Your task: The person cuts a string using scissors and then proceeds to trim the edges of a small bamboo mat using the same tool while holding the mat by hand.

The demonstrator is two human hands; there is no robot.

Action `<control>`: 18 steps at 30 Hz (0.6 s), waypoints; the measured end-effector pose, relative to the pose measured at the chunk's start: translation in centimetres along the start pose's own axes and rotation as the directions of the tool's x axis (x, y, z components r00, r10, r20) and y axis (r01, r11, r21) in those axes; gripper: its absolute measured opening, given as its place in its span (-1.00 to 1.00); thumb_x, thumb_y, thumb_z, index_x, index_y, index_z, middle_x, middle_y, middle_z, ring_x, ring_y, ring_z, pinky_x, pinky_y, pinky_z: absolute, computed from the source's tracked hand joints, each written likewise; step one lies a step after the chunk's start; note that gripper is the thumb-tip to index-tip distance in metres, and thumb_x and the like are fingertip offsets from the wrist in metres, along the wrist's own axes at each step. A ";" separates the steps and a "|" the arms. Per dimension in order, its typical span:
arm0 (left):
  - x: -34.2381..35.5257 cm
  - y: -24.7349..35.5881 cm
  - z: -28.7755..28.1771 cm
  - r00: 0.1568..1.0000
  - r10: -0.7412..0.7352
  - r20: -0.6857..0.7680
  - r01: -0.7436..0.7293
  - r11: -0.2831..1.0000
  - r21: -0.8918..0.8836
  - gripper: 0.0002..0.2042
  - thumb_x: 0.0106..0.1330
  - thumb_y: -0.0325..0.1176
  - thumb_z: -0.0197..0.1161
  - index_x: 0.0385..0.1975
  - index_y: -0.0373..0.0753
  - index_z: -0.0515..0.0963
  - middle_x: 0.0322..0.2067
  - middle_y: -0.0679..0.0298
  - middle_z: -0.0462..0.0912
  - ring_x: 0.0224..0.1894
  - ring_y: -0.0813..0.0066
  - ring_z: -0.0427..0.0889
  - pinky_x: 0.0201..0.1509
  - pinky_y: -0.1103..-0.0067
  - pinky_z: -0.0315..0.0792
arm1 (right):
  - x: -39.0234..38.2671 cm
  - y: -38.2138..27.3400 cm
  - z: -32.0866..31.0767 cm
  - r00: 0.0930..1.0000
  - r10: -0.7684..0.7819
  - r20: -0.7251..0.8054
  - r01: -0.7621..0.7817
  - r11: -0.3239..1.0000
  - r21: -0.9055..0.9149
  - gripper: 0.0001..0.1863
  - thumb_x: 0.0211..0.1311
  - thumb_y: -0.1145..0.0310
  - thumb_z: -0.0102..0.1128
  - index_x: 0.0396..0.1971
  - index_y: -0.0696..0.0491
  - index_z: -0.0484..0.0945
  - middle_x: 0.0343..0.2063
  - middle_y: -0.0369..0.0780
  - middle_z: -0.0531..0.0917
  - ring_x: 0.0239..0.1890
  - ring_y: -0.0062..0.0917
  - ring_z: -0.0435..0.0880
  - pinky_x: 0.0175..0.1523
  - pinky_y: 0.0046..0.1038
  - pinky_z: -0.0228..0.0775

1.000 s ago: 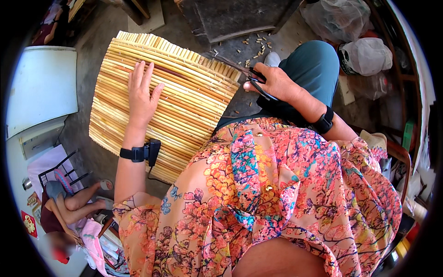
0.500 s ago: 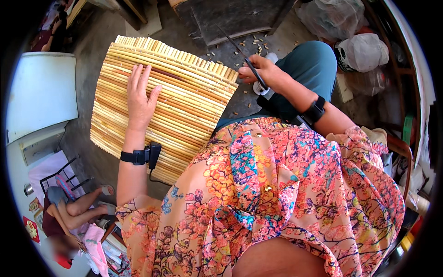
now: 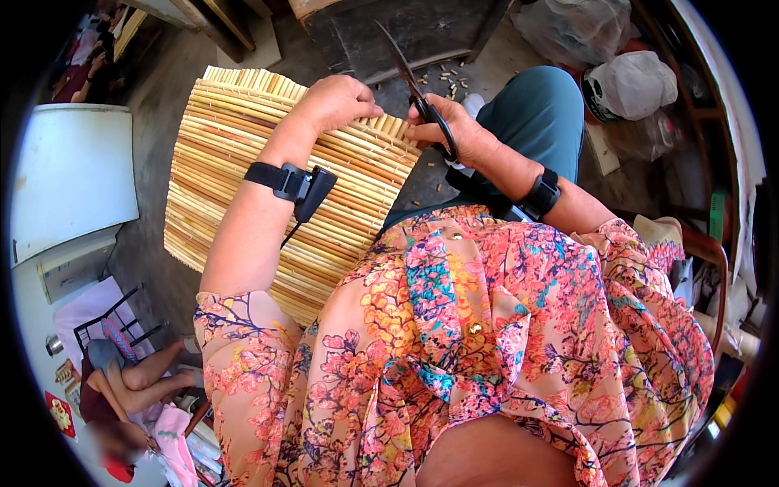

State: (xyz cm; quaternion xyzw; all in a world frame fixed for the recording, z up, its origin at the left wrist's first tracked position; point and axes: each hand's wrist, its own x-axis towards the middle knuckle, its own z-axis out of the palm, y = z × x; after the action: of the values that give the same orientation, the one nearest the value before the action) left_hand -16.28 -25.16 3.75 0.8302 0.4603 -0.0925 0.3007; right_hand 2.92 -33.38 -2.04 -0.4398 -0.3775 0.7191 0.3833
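Observation:
A woven mat of yellow bamboo slats lies across my lap and reaches out to the left. My left hand presses down on the mat's far right edge, fingers curled over the slat ends. My right hand grips black-handled scissors, blades pointing up and away, right beside the mat's corner. Both wrists carry black bands.
Short cut bits of bamboo litter the grey floor ahead of a dark wooden block. A white cabinet stands at left, plastic bags at right. Another person sits at lower left.
My left hand slid from the mat's middle to its right edge. My right hand swung the scissors upright and closer to that edge. The view has shifted nearer.

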 end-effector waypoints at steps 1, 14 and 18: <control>0.3 -0.5 0.2 1.000 0.013 -0.029 -0.015 0.998 -0.063 -0.77 0.07 -0.20 0.23 -0.48 -0.25 0.62 -0.52 0.14 0.61 -0.41 0.31 0.58 -0.23 0.48 0.40 | -0.2 -0.2 -0.1 1.000 0.001 -0.003 -0.001 1.000 0.000 -0.72 -0.08 0.49 0.29 -0.33 0.11 0.42 -0.44 -0.30 0.49 -0.39 -0.60 0.52 -0.31 -0.58 0.42; -0.6 -1.7 2.1 0.943 0.033 -0.331 -0.158 0.921 -0.356 -0.87 0.10 -0.40 0.18 -0.56 -0.34 0.47 -0.68 0.36 0.45 -0.55 0.65 0.38 -0.41 0.65 0.31 | -7.8 -3.9 -4.5 0.998 -0.044 0.055 0.069 0.450 -0.890 -0.44 -0.09 -0.10 0.27 -0.51 0.17 0.38 -0.61 -0.08 0.48 -0.52 -0.17 0.51 -0.41 -0.32 0.31; -1.2 -1.0 2.0 0.942 0.079 -0.325 -0.204 0.906 -0.372 -0.85 0.13 -0.39 0.15 -0.56 -0.34 0.43 -0.67 0.37 0.41 -0.54 0.64 0.35 -0.40 0.65 0.29 | -7.6 -3.0 -3.2 0.969 -0.180 0.169 0.203 0.194 -0.960 -0.37 -0.14 -0.17 0.26 -0.46 0.17 0.37 -0.49 -0.03 0.54 -0.40 -0.11 0.56 -0.36 -0.22 0.36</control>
State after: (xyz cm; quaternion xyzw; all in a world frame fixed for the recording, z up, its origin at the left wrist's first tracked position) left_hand -17.49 -26.77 2.22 0.7869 0.4476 0.1539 0.3961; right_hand 8.95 -38.22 2.16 -0.5248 -0.7975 0.2772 0.1079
